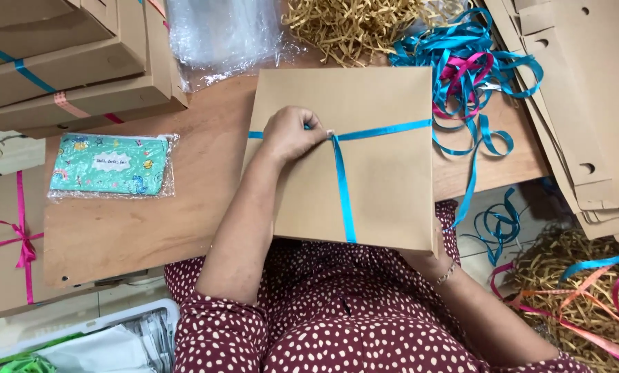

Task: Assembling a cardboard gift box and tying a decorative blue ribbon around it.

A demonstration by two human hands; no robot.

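Our flat brown box (364, 117) lies on the wooden table (136, 228), half over its near edge. A shiny blue ribbon (344, 193) makes a cross on the box. Our left hand (292, 132) is closed, pinching the ribbon right at the cross. Our right hand (435, 257) holds the box from below; we cannot tell its fingers. We should pinch tight and keep the ribbon flat. Behind the box sit loose curly ribbons (461, 62) and crinkly paper shreds (351, 24).
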